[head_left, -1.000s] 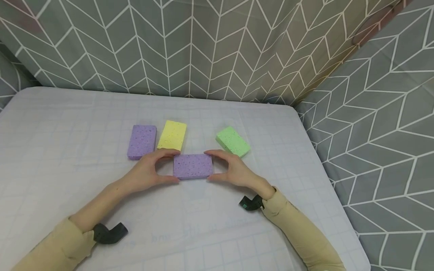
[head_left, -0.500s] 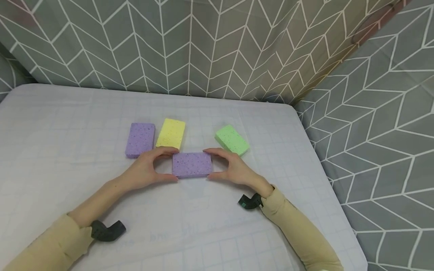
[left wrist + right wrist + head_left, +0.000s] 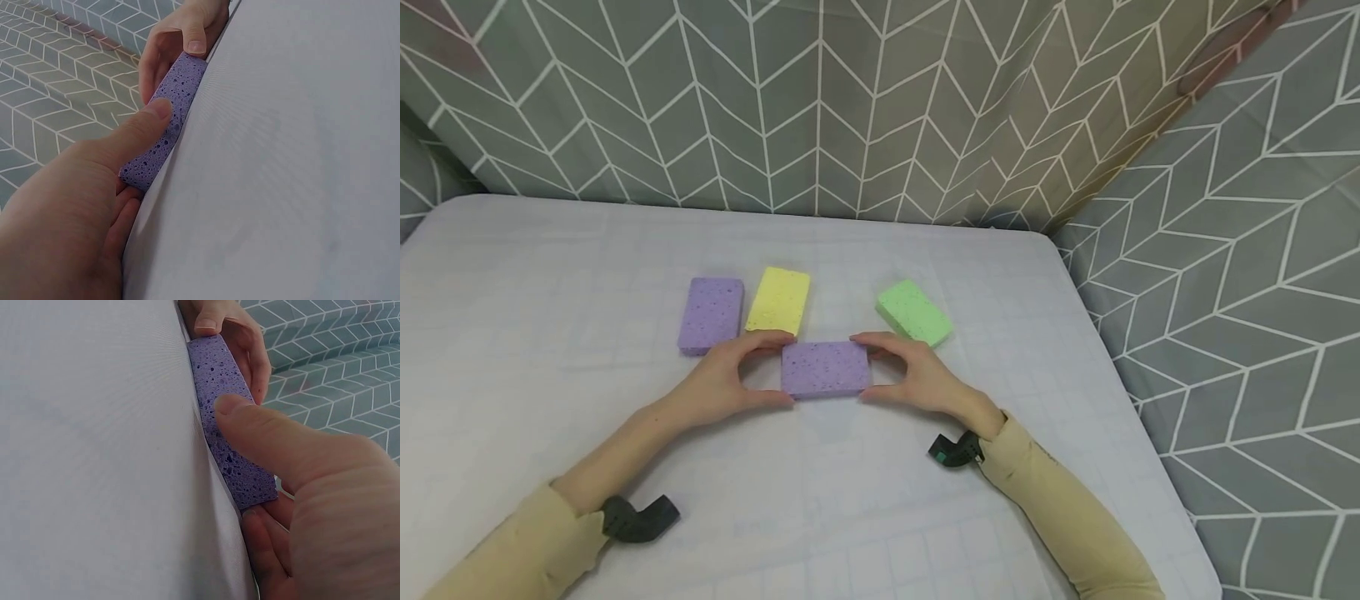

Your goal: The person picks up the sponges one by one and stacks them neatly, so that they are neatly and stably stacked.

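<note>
Purple sponge (image 3: 826, 369), rectangular and pitted, lies flat at mid-table, long side running left to right. Both hands on it. Left hand (image 3: 722, 379) grasps its left end, thumb on the near long edge, fingers round to the far edge. Right hand (image 3: 917, 377) mirrors that grasp on the right end. Wrist views agree: each thumb pressed to the pitted near face, sponge's lower edge along the white tablecloth (image 3: 820, 517). Palms sit clear of the sponge ends, gap visible on both sides.

Three more sponges farther back. Second purple sponge (image 3: 711, 315) at far left, long side pointing away, near right corner hidden by the left hand. Yellow sponge (image 3: 778, 300) just right of it, slightly skewed, near edge partly behind the left fingers; can't tell if they touch it. Green sponge (image 3: 914, 312) sits on the far right, angled, just beyond the right hand.

Tan sleeves (image 3: 1060, 500) on both arms, black wrist unit (image 3: 640, 518) at the left cuff, similar one on the right. Grey chevron curtain (image 3: 775, 100) behind the table, more of the same pattern to the right.
</note>
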A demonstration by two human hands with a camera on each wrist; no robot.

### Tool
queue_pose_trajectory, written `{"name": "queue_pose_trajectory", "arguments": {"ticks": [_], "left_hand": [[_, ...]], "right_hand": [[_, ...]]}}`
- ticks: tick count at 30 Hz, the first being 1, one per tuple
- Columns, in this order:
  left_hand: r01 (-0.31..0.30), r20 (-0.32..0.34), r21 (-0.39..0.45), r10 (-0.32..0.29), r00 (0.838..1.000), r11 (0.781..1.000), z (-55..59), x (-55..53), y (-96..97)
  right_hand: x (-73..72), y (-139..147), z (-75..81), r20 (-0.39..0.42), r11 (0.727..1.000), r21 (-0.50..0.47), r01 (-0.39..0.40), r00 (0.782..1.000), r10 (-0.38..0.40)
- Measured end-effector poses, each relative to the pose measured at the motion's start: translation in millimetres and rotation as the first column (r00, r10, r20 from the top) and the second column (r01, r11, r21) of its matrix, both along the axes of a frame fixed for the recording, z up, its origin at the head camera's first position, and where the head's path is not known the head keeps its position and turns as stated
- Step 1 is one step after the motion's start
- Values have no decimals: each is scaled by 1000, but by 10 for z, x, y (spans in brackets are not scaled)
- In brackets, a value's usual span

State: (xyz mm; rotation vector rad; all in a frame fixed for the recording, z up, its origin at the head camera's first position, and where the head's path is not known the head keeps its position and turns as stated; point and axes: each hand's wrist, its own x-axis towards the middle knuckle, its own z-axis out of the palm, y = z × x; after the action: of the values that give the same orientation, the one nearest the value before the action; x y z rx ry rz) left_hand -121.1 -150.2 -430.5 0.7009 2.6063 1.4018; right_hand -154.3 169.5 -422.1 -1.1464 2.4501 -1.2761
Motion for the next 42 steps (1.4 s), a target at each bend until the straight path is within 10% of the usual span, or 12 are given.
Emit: {"name": "queue_pose_trajectory", "arguments": {"ticks": [21,32,36,42], "left_hand": [[7,-41,3,-7,999,1000,-31,2,0],[7,-55,18,-6,998,1000,-69,-1,-8],[0,-71,6,0,997,1000,-65,-3,-8],[2,-67,-11,-3,998,1000,-43,-4,-15]], "right_hand": [[-20,24,-65,-25,999,-42,-28,999,27],[85,-43,222,-130,967,-252,47,988,-82],[-3,-13,109,-229,923,-353,154,942,-246],[-108,63,-8,-274,826,-381,416,802,-531]]}}
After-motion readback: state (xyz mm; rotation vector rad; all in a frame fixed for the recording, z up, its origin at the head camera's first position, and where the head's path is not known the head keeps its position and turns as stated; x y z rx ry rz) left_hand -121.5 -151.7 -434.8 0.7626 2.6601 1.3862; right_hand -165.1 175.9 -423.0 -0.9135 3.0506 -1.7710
